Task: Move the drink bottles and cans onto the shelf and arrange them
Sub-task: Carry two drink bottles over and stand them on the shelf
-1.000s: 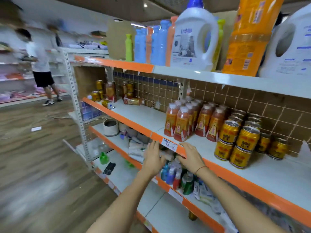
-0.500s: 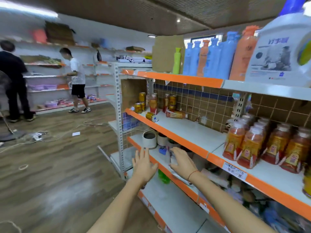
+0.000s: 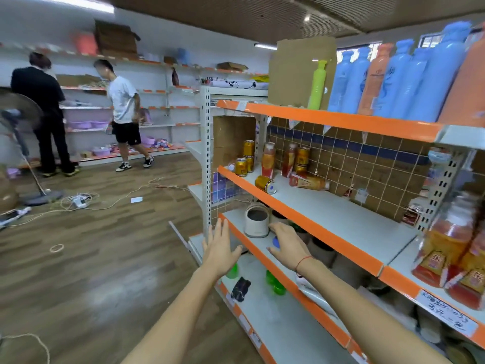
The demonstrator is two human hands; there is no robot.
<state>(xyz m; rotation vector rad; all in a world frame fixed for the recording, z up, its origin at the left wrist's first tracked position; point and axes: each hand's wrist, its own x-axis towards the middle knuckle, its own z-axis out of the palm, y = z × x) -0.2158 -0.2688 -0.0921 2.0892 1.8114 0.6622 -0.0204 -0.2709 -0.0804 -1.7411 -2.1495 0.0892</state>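
1. The room is a shop with a brown wood-plank floor [image 3: 86,258], a dark slatted ceiling and white walls lined with orange-edged wall shelving [image 3: 157,109].
2. The near shelf [image 3: 341,222] is white with an orange front lip, backed by brown tiles crossed by a blue band.
3. At its far left end stand gold cans [image 3: 248,156] and upright red-orange drink bottles [image 3: 268,160]; one fallen can [image 3: 265,184] lies on its side near the lip, and one fallen bottle [image 3: 309,182] lies flat by the tiles.
4. More bottles of the same drink, the near bottles [image 3: 451,248], stand blurred at the right edge.
5. The top shelf carries blue and orange detergent bottles [image 3: 399,80], a green bottle and cardboard.
6. The left hand [image 3: 220,249] is spread, fingers straight, holding nothing, in front of the lower tier.
7. The right hand [image 3: 287,245] reaches over that tier's lip beside a white container [image 3: 256,224], fingers relaxed, gripping nothing.
8. Two people stand at the far shelving; a floor fan [image 3: 21,143] and loose cables [image 3: 78,200] are on the left.
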